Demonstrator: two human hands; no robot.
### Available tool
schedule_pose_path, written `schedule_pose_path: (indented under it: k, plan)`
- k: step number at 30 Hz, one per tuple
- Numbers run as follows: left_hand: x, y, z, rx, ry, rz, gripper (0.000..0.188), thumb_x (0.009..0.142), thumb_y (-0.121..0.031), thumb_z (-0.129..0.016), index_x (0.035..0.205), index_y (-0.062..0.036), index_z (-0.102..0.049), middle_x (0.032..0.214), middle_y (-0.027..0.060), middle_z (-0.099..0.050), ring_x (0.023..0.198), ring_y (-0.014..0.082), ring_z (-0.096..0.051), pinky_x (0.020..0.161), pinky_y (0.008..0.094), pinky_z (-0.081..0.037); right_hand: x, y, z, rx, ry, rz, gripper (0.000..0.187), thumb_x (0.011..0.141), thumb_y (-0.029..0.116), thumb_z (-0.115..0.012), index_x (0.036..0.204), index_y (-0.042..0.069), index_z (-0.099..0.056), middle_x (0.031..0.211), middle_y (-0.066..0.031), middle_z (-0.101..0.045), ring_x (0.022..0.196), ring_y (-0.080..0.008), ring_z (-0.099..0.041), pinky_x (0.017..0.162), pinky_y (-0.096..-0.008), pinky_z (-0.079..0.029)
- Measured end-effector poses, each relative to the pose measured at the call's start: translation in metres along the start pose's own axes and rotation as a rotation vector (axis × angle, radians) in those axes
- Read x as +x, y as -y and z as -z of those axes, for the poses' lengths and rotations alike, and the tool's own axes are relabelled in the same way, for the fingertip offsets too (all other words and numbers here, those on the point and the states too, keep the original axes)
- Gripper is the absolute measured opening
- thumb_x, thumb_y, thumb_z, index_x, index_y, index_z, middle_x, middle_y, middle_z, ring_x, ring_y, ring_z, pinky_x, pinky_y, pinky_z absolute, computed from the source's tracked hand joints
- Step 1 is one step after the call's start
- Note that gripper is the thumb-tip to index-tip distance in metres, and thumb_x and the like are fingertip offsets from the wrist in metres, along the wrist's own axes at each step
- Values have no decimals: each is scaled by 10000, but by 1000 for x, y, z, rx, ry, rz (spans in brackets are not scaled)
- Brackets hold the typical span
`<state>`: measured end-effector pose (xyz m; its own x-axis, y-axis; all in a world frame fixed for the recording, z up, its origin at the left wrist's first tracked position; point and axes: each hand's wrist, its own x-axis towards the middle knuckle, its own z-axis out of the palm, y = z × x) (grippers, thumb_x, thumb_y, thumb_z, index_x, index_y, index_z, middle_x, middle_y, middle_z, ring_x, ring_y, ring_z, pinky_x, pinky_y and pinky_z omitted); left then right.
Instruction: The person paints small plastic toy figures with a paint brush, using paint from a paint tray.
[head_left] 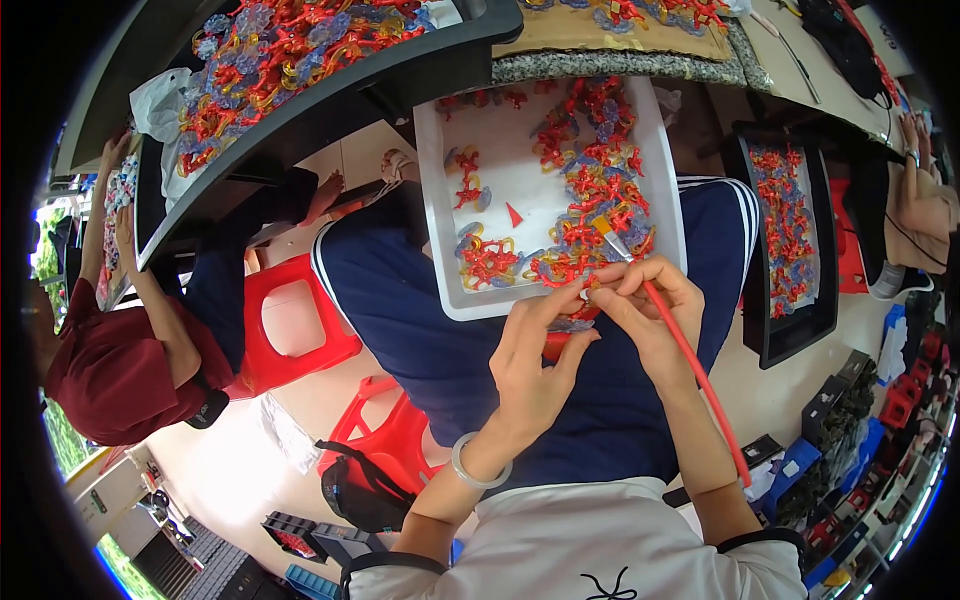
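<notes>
White shirt (560, 525) with dark sleeve cuffs fills the lower edge, and beyond it spread navy trousers (440, 330) with white side stripes. Over the lap, the two hands meet at the lower rim of a white tray (660, 150). The left hand (530, 380), a pale bangle (482, 462) at its wrist, has its thumb and forefinger closed about a small piece (572, 325) of bluish and red plastic, partly hidden by the fingers. The right hand (665, 320) has its fingers clamped on a red-handled brush (697, 368), their tips drawn together beside the same piece; the bristles point away over the tray and the handle slants back along the forearm. Inside the tray, glossy red, blue and yellow pieces (600, 195) crowd the right side and the near left corner, with a red triangular scrap (514, 215) on the bare middle. Past it runs a worktop (640, 68) with a speckled edge. More such pieces fill a black tray at upper left (350, 85) and another black tray at right (825, 250). Red stools (300, 365) stand at left, near a co-worker in a maroon top (120, 375).
</notes>
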<state>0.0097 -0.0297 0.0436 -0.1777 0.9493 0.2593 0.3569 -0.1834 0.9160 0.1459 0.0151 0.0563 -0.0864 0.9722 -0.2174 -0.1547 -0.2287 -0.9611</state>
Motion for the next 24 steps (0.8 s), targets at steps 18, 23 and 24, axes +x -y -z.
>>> schedule_pose_path:
  k: [18,23,24]
  plan:
    - [10,10,9,-970,236,553,693,825,-21,-701,1405,13,-323,1244,173,-563,1136,237,-578,954,312,-464,-2,4,9,-70,-18,206,104,871,-26,-609,975,-27,-609,979,-143,-667,893,-171,-663,791,-280,-534]
    - [8,12,8,-982,209,556,700,815,-46,-715,1397,14,-330,1237,166,-567,1122,245,-590,944,305,-466,-13,21,19,-151,158,273,313,932,225,-593,1114,-27,-629,860,-123,-681,771,-140,-627,672,-252,-483]
    - [8,13,8,-984,209,560,700,815,-46,-715,1397,14,-330,1237,166,-567,1122,245,-590,944,305,-466,-11,18,20,-152,157,269,313,932,225,-593,1114,-27,-629,860,-123,-681,771,-140,-627,672,-252,-483]
